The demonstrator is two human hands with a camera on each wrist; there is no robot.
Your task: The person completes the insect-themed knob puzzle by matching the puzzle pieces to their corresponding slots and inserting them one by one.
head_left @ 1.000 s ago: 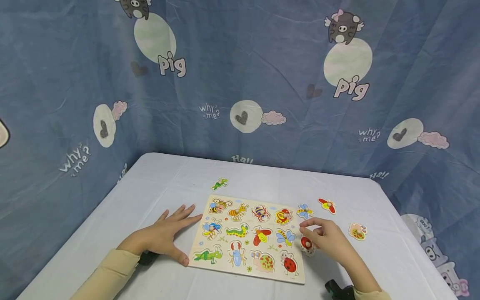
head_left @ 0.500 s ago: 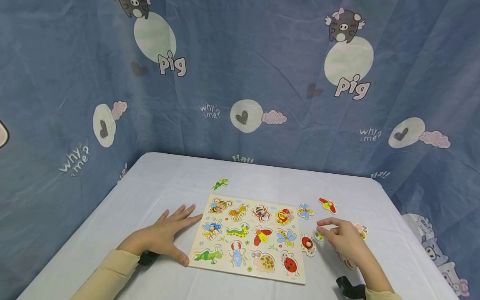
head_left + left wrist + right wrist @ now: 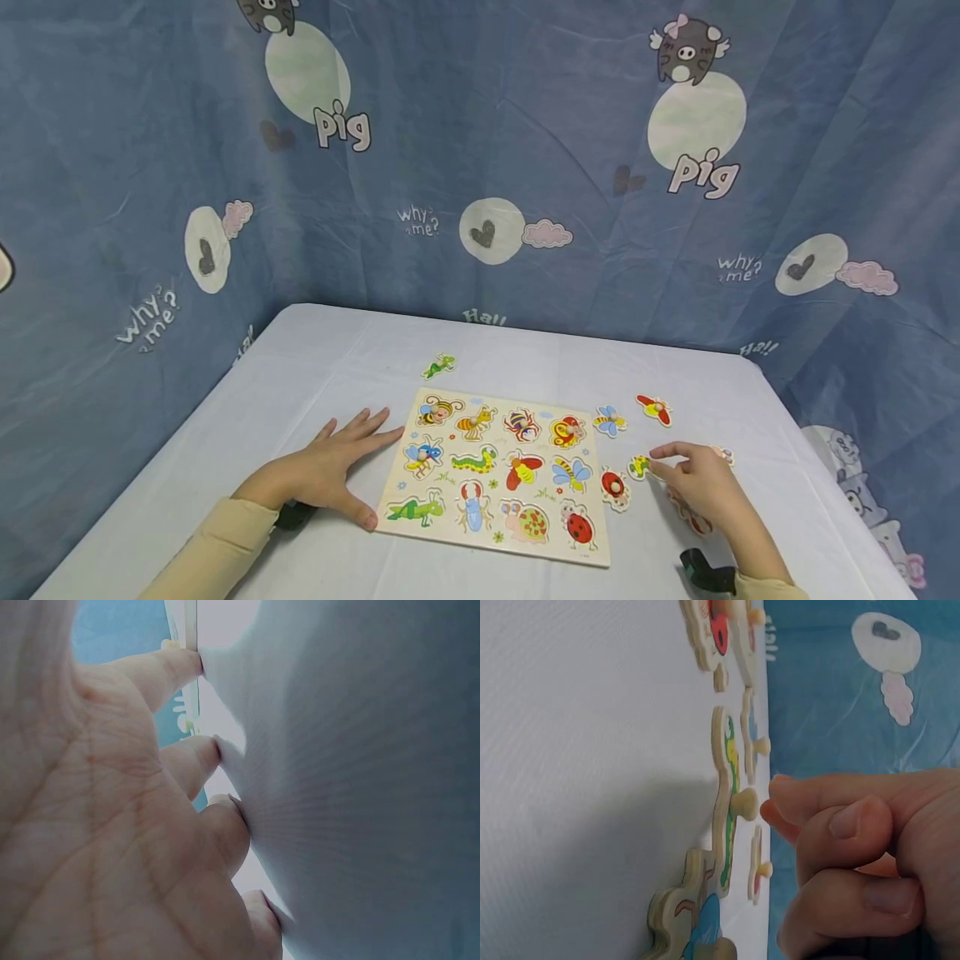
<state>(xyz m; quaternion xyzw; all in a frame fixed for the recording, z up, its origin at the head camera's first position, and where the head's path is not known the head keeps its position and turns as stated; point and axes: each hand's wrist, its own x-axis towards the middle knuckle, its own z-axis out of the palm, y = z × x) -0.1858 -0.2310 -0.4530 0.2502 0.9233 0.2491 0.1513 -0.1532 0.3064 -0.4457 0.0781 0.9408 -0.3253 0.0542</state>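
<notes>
Probably at pickup: poised lower right with right hand (image 3: 697,483), holding nothing between narrowly parted fingers (image 3: 672,449), just beside green-and-yellow caterpillar-like wooden piece (image 3: 639,467); touching pale rectangular wooden insect board (image 3: 557,515) with spread left hand (image 3: 330,468). Next, likely calling for pinching the wooden knob (image 3: 744,804).

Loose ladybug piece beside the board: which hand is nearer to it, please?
Right. The right hand is close by, on the right of the ladybug piece; the left hand is across the board, at its left edge.
</notes>
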